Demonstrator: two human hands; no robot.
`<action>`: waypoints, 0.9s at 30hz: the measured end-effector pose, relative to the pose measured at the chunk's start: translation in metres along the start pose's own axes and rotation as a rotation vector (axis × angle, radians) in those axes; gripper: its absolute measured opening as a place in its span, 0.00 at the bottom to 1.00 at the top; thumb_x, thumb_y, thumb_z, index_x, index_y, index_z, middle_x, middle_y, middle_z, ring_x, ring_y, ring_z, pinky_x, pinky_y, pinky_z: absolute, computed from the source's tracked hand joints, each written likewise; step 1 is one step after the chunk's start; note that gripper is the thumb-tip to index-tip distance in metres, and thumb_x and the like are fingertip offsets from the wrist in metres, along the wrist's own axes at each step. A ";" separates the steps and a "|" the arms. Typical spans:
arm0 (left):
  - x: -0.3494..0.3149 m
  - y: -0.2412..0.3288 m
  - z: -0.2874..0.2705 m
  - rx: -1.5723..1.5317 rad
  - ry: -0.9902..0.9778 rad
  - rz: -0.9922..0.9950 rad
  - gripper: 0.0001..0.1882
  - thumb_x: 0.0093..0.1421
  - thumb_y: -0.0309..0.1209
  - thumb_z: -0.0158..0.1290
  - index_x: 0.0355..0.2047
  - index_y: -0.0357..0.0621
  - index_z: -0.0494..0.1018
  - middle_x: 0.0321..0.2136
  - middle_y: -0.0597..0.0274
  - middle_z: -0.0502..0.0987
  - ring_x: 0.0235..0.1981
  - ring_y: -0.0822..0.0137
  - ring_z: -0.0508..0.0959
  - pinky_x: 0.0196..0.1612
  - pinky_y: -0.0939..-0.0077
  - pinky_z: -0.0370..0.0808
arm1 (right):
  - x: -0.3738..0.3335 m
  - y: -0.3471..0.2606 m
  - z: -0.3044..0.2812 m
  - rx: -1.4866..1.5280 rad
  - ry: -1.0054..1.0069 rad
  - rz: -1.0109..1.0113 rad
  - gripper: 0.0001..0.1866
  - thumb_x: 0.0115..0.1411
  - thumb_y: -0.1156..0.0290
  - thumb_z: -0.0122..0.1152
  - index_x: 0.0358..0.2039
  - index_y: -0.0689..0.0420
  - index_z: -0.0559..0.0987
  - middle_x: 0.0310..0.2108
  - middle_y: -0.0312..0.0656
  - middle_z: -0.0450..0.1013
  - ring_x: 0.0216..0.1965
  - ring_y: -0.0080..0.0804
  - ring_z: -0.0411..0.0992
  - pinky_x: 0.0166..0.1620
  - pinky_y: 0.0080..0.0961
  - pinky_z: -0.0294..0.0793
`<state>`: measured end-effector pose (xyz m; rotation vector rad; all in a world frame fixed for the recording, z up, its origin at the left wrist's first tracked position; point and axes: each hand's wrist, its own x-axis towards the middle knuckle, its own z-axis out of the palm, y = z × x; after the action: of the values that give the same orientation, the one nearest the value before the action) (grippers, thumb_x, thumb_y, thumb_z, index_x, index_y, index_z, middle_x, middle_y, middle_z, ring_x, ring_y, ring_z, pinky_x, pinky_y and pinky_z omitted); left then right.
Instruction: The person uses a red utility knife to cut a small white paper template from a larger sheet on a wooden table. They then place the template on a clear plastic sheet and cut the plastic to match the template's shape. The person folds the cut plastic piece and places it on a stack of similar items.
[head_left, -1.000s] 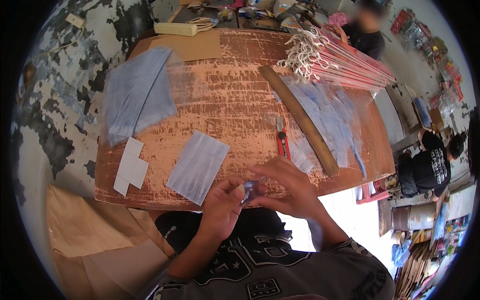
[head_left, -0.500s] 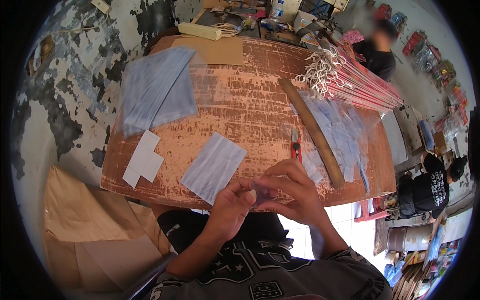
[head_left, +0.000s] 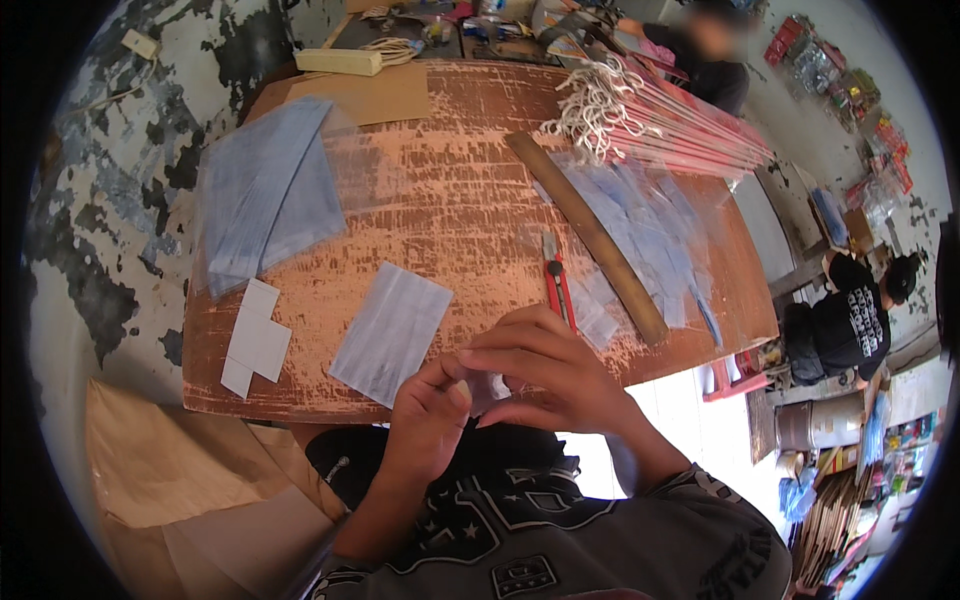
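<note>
Close to my body, at the table's front edge, both hands meet around a small piece of transparent plastic (head_left: 487,391). My left hand (head_left: 430,418) pinches its left side with the thumb up. My right hand (head_left: 562,378) curves over it from the right, fingers bent around its other side; the fingers partly hide its shape. Just beyond them lies a stack of transparent plastic sheets (head_left: 392,333). A red cutter knife (head_left: 557,285) with its blade out rests beyond my right hand. Left of the stack is a white stepped paper template (head_left: 257,340).
On the worn wooden table (head_left: 440,200), larger plastic sheets (head_left: 270,190) lie far left. A long wooden strip (head_left: 590,240) borders bluish plastic pieces (head_left: 640,225). White cords on a pink bundle (head_left: 690,140) sit far right. Brown paper (head_left: 190,460) stands at lower left. Two people are beyond.
The view has shifted, so the table items appear further left. Both hands still hold the small plastic piece, with little change in their grip.
</note>
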<state>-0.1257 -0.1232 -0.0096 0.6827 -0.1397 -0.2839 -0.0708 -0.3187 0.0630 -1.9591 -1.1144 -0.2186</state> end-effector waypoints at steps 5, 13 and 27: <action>0.003 -0.001 0.009 -0.011 -0.035 -0.051 0.22 0.68 0.41 0.58 0.51 0.36 0.69 0.54 0.49 0.76 0.60 0.55 0.76 0.62 0.63 0.73 | -0.005 0.007 -0.008 -0.009 -0.040 -0.015 0.34 0.45 0.62 0.80 0.53 0.58 0.80 0.49 0.44 0.77 0.48 0.43 0.74 0.50 0.39 0.74; 0.006 -0.003 0.027 -0.032 -0.120 -0.155 0.35 0.69 0.54 0.51 0.63 0.37 0.62 0.62 0.38 0.70 0.63 0.49 0.72 0.65 0.53 0.68 | -0.024 0.039 -0.061 -0.251 0.241 0.251 0.28 0.50 0.71 0.77 0.53 0.55 0.80 0.47 0.40 0.78 0.47 0.36 0.76 0.48 0.33 0.75; -0.014 0.036 -0.016 0.707 0.394 0.147 0.11 0.69 0.29 0.55 0.49 0.38 0.78 0.39 0.60 0.83 0.42 0.73 0.80 0.46 0.76 0.76 | -0.026 0.066 -0.034 -0.192 0.409 0.474 0.19 0.63 0.71 0.68 0.54 0.58 0.79 0.53 0.47 0.78 0.54 0.39 0.76 0.56 0.31 0.72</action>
<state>-0.1283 -0.0824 0.0010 1.4076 0.0962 0.0580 -0.0270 -0.3758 0.0323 -2.1578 -0.3629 -0.4552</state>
